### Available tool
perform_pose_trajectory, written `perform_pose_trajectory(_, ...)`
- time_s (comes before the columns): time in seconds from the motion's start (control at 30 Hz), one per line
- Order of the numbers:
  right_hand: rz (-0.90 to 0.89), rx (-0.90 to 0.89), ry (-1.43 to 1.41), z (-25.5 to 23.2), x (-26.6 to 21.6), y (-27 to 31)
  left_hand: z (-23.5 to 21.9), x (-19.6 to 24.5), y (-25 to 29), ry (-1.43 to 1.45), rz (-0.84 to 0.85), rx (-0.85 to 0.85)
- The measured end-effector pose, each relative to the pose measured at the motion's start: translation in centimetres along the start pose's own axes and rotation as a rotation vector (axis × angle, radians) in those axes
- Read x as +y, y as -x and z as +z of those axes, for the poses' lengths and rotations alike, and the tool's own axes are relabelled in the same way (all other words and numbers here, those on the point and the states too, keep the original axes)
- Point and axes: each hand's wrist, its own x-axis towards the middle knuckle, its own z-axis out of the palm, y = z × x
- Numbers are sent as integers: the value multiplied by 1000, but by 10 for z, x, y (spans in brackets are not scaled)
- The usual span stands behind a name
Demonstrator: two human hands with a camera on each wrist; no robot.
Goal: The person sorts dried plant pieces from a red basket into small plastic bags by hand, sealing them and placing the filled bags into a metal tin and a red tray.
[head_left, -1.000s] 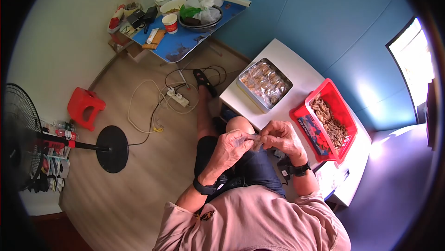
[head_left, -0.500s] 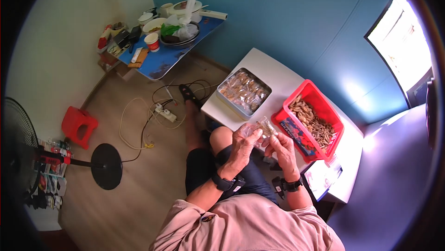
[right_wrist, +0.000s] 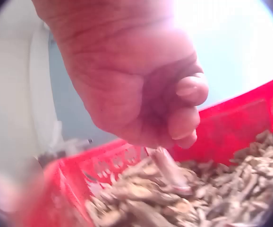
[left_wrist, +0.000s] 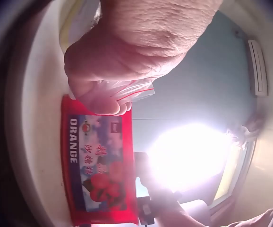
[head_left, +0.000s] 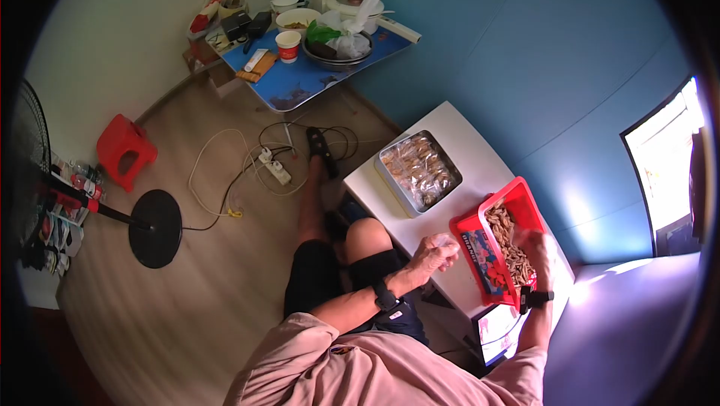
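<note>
My left hand (head_left: 436, 254) grips a small clear zip bag (left_wrist: 135, 91) with a red line along its mouth, and its curled fingers hide much of the bag. My right hand (head_left: 536, 248) is low over the red plastic basket (head_left: 472, 235), fingers curled. Dried brown pieces (head_left: 510, 252), sliced or stick-like, fill the basket beneath it. A pale pinkish strip (right_wrist: 168, 171) shows right below the right fingertips; I cannot tell whether they pinch it. Left of the basket stands a square metal tin (head_left: 395, 190) full of filled clear bags (head_left: 420, 169).
Tin and basket share a white table (head_left: 442, 122). A blue table (head_left: 281, 94) at the back carries bowls, a paper cup (head_left: 288, 47) and plastic bags. On the floor are a power strip (head_left: 275, 167) with cables, a red stool (head_left: 126, 152) and a fan base (head_left: 155, 228).
Both hands were together at the clear bag over the lap. The right hand has since moved right to the basket, while the left keeps the bag near the table edge.
</note>
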Motion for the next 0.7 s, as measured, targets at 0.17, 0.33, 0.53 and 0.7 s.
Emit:
perform_pose_trajectory(0.17, 144, -115, 93, 10, 1, -14, -49, -27, 6, 74, -141, 145)
perform_pose_trajectory(0.33, 162, -106, 19, -1, -3, -25, -62, -30, 9, 266, -129, -65)
perform_pose_trajectory(0.53, 141, -106, -81, -6, -24, -34, -65, -33, 4, 348, -113, -145)
perform_pose_trajectory(0.7, -49, 1, -9, -35, -111, -28, -62, -23, 10, 409, -213, -103)
